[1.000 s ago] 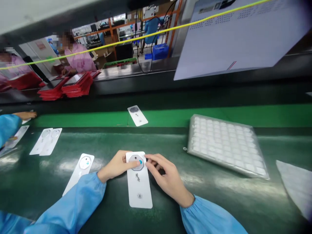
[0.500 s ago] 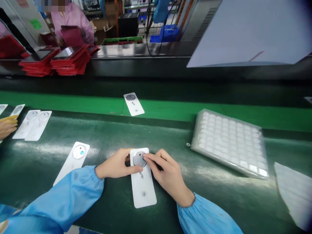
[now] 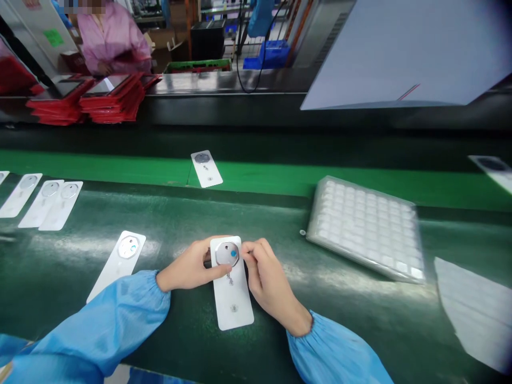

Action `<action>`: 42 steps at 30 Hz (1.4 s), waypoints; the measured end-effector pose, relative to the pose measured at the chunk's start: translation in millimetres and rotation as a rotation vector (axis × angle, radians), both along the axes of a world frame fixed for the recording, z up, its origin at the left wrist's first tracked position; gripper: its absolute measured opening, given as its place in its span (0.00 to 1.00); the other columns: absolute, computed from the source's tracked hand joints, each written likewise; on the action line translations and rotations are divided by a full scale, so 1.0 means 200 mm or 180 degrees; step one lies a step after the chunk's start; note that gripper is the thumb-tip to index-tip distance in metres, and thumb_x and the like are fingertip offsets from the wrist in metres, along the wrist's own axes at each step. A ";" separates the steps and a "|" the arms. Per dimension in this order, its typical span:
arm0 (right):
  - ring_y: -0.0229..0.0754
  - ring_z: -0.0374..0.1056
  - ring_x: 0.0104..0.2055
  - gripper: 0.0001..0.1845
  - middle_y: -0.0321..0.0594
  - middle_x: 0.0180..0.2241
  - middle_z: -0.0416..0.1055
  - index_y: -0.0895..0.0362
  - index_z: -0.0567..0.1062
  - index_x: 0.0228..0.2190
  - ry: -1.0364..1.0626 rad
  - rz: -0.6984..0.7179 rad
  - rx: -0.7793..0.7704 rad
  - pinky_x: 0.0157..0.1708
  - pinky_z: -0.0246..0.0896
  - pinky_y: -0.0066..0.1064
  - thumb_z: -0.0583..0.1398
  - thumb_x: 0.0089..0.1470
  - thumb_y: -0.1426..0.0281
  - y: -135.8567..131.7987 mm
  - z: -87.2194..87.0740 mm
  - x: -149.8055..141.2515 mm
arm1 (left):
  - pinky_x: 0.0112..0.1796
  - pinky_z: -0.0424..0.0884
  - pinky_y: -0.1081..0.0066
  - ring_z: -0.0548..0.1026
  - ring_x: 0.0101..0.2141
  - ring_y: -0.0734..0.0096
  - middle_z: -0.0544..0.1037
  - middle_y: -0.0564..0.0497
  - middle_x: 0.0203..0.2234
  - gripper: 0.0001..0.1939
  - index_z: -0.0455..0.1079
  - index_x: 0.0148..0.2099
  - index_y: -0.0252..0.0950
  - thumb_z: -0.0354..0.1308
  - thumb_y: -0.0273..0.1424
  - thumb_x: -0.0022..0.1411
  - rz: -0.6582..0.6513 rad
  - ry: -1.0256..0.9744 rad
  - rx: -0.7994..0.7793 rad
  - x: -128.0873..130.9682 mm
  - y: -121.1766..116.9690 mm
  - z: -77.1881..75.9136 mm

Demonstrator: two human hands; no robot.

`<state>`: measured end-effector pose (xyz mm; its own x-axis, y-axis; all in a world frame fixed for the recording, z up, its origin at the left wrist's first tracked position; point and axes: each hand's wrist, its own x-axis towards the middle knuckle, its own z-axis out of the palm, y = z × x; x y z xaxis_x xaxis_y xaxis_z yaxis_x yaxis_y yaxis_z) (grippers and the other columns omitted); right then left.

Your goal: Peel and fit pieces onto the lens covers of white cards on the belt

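Observation:
A white card (image 3: 232, 304) lies on the dark green belt, and a grey octagonal disc (image 3: 227, 254) with a blue dot sits near its top end. My left hand (image 3: 190, 264) grips the card's left edge, with the thumb reaching just under the disc. My right hand (image 3: 268, 274) has its bunched fingertips at the card's right edge, beside the disc. Part of the card is hidden behind my fingers. A similar white card (image 3: 116, 265) with a round disc lies just left of my left hand, close to my blue sleeve (image 3: 100, 325).
Several white cards (image 3: 50, 196) lie on the belt at left, and another (image 3: 206, 168) lies on the green strip (image 3: 256, 175) ahead. A film-wrapped tray of white pieces (image 3: 366, 229) sits at right. Red stacks (image 3: 112, 98) stand beyond, near a person in pink (image 3: 108, 42).
My right fingers have drawn back from the disc to the card's right edge, uncovering the blue dot. The card has turned slightly. The view has shifted, and the other person's hand at left has gone.

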<state>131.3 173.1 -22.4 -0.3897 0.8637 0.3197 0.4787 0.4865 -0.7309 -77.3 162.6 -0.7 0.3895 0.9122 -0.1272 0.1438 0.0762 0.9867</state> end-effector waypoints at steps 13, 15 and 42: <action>0.39 0.72 0.34 0.10 0.40 0.36 0.71 0.54 0.77 0.41 -0.0235 -0.0112 0.0633 0.30 0.66 0.28 0.55 0.71 0.70 0.01 0.00 0.00 | 0.46 0.78 0.63 0.79 0.45 0.59 0.81 0.42 0.49 0.29 0.67 0.64 0.34 0.67 0.35 0.64 -0.0106 0.0208 0.0208 0.00 -0.01 0.00; 0.38 0.72 0.32 0.11 0.40 0.37 0.72 0.54 0.76 0.40 -0.0485 -0.0080 0.0667 0.28 0.64 0.28 0.53 0.71 0.71 0.00 0.00 -0.01 | 0.46 0.78 0.62 0.79 0.45 0.59 0.81 0.42 0.49 0.28 0.68 0.64 0.34 0.66 0.35 0.64 -0.0139 0.0221 0.0248 0.00 -0.01 0.00; 0.39 0.63 0.29 0.12 0.36 0.31 0.61 0.52 0.65 0.34 0.1307 -0.1206 -0.0107 0.29 0.61 0.32 0.50 0.72 0.69 -0.40 0.10 0.51 | 0.53 0.80 0.56 0.80 0.52 0.53 0.80 0.40 0.54 0.32 0.63 0.66 0.34 0.66 0.42 0.65 0.0165 0.0181 -0.0263 0.00 -0.02 0.00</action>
